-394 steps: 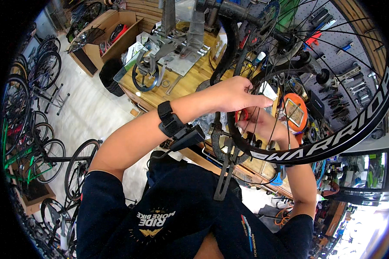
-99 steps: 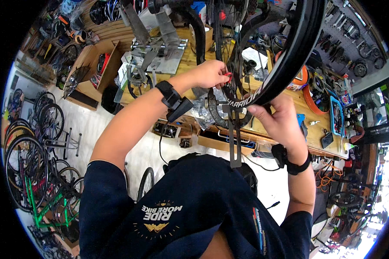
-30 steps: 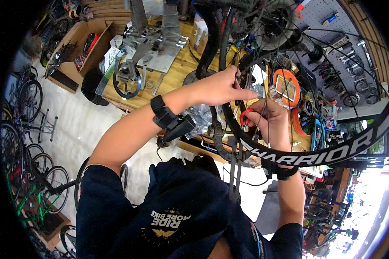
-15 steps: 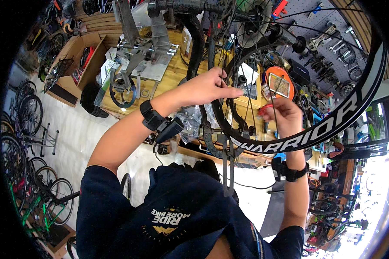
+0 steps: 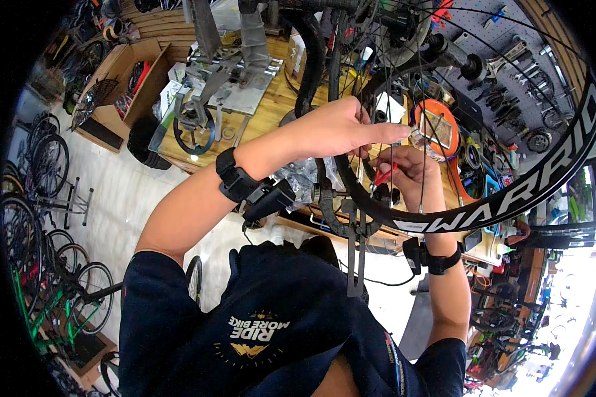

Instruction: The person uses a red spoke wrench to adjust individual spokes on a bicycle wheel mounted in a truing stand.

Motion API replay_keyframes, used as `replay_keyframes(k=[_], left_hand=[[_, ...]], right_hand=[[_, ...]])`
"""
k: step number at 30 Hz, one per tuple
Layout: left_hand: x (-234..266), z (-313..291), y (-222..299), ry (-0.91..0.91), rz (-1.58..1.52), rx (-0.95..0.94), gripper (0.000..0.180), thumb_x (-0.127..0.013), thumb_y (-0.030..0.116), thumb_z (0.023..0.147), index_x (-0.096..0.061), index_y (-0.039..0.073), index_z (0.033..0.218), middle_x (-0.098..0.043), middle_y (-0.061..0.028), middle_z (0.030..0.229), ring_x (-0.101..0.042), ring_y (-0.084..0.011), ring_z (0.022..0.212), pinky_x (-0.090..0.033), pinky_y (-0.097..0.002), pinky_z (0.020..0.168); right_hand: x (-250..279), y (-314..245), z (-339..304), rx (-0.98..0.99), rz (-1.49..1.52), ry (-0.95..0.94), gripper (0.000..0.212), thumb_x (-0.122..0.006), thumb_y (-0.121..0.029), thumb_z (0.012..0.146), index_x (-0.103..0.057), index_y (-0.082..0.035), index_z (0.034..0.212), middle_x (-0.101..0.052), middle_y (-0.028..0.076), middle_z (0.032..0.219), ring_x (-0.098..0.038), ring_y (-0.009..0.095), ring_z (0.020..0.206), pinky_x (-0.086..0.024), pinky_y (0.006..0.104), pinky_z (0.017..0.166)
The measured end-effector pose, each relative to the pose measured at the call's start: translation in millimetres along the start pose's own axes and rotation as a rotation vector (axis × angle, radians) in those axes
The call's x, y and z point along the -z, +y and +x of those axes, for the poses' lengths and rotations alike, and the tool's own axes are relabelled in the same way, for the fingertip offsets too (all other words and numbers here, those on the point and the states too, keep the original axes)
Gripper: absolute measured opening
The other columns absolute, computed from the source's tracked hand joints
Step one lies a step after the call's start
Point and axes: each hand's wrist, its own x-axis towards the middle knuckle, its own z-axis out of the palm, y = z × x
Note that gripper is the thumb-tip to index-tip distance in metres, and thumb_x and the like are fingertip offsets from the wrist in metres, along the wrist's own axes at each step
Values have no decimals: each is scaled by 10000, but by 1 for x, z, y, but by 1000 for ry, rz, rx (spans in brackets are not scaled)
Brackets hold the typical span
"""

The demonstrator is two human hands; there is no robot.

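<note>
A bicycle wheel (image 5: 478, 215) with a black rim and white lettering stands in front of me, held in a dark metal truing stand (image 5: 313, 63). My left hand (image 5: 341, 127) reaches in among the spokes. Its fingers curl around a spoke, and its thumb stretches right across others. Just right of and below it, my right hand (image 5: 414, 173) pinches a small red spoke wrench (image 5: 386, 173) near the inner edge of the rim. Whether the wrench sits on a spoke nipple cannot be made out. Both wrists wear black straps with small devices.
Behind the wheel is a wooden workbench (image 5: 255, 135) with a metal fixture (image 5: 235, 86), an orange round tray (image 5: 437, 109) and plastic bags (image 5: 297, 185). Tools hang on a grey pegboard (image 5: 490, 46). A cardboard box (image 5: 139, 99) and several bicycles (image 5: 43, 251) stand at the left.
The wheel has turned, its lettering sliding right and up along the rim. My left hand has shifted right; my right hand has come left, closer to it, with the red spoke wrench.
</note>
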Motion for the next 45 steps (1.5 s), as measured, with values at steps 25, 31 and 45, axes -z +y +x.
replay_keyframes(k=[25, 31, 45], left_hand=[[3, -6, 16, 8, 61, 92, 782, -720, 725, 725, -605, -42, 825, -615, -90, 744, -586, -145, 685, -466, -259, 619], [3, -10, 26, -42, -26, 144, 708, -738, 666, 755, -609, -27, 810, -629, -83, 749, -592, -133, 651, -472, -255, 596], [4, -4, 16, 2, 96, 127, 651, -726, 627, 790, -656, -20, 764, -630, -63, 720, -565, -118, 609, -458, -265, 578]], right_hand=[[1, -10, 21, -10, 8, -342, 268, -612, -24, 944, -610, 33, 1206, -695, 74, 1112, -636, 126, 1030, -486, 258, 917], [3, -10, 29, -221, 171, -438, 330, -592, -197, 994, -591, -10, 1265, -676, 43, 1160, -580, 75, 972, -455, 221, 888], [3, -11, 31, -253, 183, -482, 328, -613, -155, 977, -572, -14, 1271, -677, 23, 1116, -557, 61, 840, -476, 221, 764]])
